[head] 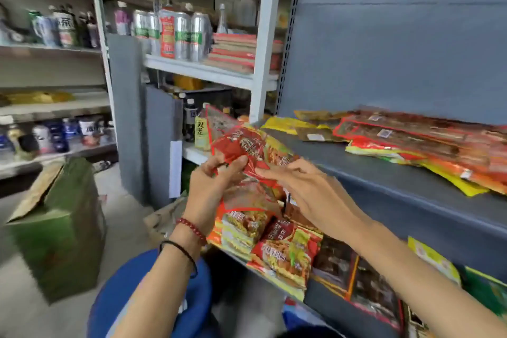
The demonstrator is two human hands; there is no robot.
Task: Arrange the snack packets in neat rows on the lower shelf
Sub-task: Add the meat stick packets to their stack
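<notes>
Bare forearms; the left wrist wears a red bead bracelet (191, 226) and a thin black cord (179, 250).

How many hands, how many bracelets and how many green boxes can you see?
Hands: 2, the left hand and the right hand, both gripping the red snack packets
Bracelets: 2, a red bead bracelet and a black cord bracelet, both on the left wrist
Green boxes: 1, the green box on the floor
Total: 5

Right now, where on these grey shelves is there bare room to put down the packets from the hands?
The upper grey shelf is bare along its front, between the held packets and the flat pile at its right back. The lower shelf below the left hand and right hand is crowded with snack packets.
</notes>
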